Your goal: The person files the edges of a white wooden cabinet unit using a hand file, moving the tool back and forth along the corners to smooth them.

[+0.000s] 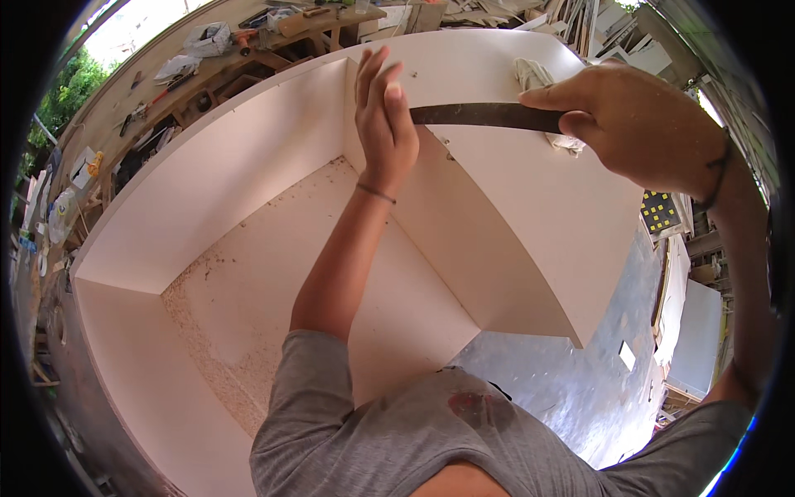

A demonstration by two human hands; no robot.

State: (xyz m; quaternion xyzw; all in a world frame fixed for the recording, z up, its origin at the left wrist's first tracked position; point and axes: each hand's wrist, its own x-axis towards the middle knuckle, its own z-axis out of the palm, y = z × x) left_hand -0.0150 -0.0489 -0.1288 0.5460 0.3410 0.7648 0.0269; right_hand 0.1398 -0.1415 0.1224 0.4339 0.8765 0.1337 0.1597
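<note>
Dark strip between two hands, above white panel box

Far left: green foliage (74,108). Left to centre: white panel box (232,166), open side up, bare chipboard showing along its inner floor. Upper centre: left hand (386,137), fingers straight and close together, at the near end of the dark strip (489,116); cannot tell whether it grips. Strip runs across upper centre to right; contact with the panel below unclear. Pale cloth (532,74) just behind it. Upper right: right hand (642,116), closed around strip's other end. Right edge: yellow-and-black patterned board (660,211).
</note>
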